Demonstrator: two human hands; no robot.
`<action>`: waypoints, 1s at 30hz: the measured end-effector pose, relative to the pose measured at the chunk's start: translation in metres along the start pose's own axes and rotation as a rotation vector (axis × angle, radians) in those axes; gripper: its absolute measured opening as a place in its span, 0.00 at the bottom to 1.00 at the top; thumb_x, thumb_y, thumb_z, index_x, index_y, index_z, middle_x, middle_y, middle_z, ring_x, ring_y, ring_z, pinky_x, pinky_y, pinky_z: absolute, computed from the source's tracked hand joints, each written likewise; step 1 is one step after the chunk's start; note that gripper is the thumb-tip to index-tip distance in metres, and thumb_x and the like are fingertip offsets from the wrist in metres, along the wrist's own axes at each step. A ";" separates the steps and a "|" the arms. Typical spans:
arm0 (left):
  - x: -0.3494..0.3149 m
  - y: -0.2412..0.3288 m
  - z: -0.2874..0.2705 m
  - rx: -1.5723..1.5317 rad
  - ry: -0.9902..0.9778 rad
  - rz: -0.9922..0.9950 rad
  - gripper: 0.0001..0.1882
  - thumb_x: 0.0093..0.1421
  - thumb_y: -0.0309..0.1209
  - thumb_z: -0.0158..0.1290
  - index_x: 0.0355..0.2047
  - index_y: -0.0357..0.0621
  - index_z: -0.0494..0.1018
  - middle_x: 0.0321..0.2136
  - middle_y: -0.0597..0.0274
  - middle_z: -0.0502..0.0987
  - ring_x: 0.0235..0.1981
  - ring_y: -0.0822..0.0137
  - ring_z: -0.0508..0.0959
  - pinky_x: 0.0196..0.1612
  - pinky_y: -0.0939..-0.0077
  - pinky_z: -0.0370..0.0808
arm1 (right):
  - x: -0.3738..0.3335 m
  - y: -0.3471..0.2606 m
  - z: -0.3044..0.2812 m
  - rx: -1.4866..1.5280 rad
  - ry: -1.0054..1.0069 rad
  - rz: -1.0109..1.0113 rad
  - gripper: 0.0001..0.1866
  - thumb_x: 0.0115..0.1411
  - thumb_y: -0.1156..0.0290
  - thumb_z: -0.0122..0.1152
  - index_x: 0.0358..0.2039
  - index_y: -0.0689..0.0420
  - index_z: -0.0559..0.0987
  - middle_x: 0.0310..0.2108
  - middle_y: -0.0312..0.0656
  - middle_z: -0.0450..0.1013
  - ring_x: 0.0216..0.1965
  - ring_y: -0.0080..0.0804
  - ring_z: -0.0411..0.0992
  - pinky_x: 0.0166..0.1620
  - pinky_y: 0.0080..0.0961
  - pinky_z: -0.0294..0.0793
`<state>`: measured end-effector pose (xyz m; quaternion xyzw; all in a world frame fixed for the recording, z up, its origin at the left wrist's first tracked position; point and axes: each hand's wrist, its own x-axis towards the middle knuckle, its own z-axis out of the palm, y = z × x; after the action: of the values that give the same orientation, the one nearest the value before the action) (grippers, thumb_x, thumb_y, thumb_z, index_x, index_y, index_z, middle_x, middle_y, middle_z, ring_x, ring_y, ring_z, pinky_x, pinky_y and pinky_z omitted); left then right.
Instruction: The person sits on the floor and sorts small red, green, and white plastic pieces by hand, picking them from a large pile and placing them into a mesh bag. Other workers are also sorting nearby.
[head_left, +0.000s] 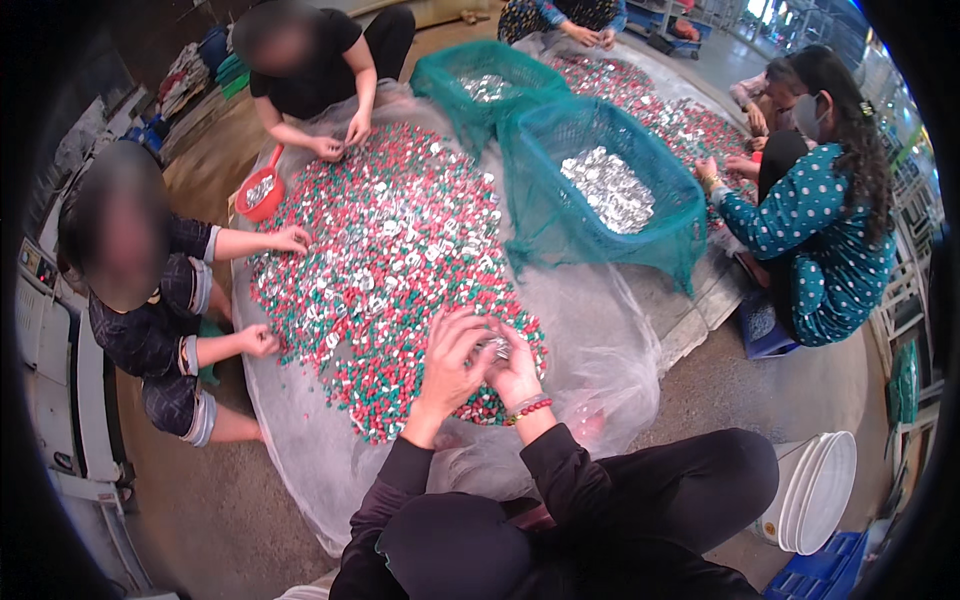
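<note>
A wide heap of small red, green and white pieces mixed with shiny silvery parts (385, 260) lies on a sheet of pale mesh. Over the heap's near edge, my two hands come together. My right hand (514, 378), with a red bead bracelet at its wrist, is cupped around several small silvery metal pieces (499, 346). Close against it is my left hand (455, 362), its fingers stretched and slightly curved toward the right palm. Some slight blur covers the fingertips, and the pieces' exact shape is too small to make out.
Two teal net-lined baskets (535, 215) holding silvery parts stand beyond the heap. Co-workers sit around it; one on the left reaches in with a hand (292, 240). A red scoop (262, 190) lies at the left edge. White buckets (815, 490) stand at my right.
</note>
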<state>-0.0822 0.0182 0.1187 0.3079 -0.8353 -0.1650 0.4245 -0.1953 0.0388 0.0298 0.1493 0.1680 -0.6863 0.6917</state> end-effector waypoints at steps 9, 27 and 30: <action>-0.017 -0.031 -0.097 0.163 0.033 -0.198 0.06 0.58 0.26 0.54 0.35 0.38 0.75 0.40 0.55 0.73 0.44 0.55 0.72 0.47 0.65 0.69 | 0.035 -0.198 0.160 0.089 -0.201 -0.308 0.33 0.67 0.46 0.36 0.61 0.59 0.54 0.57 0.54 0.56 0.55 0.53 0.60 0.57 0.65 0.60; 0.144 -0.163 -0.159 0.567 -0.503 -0.117 0.13 0.52 0.26 0.56 0.40 0.37 0.74 0.41 0.51 0.76 0.46 0.53 0.74 0.53 0.60 0.67 | 0.228 -0.070 0.152 -1.745 -0.175 -0.369 0.31 0.58 0.72 0.54 0.60 0.68 0.61 0.37 0.47 0.75 0.30 0.27 0.72 0.33 0.24 0.71; 0.146 -0.208 -0.137 0.320 -0.234 -0.265 0.11 0.57 0.26 0.53 0.40 0.38 0.74 0.38 0.50 0.76 0.43 0.52 0.75 0.46 0.61 0.70 | 0.287 -0.092 0.221 -2.189 -0.304 -0.748 0.26 0.55 0.66 0.54 0.55 0.61 0.70 0.41 0.54 0.75 0.43 0.38 0.75 0.47 0.31 0.72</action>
<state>0.0408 -0.2365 0.1764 0.4571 -0.8465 -0.1195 0.2455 -0.2803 -0.3172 0.1052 -0.6697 0.6193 -0.3467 0.2186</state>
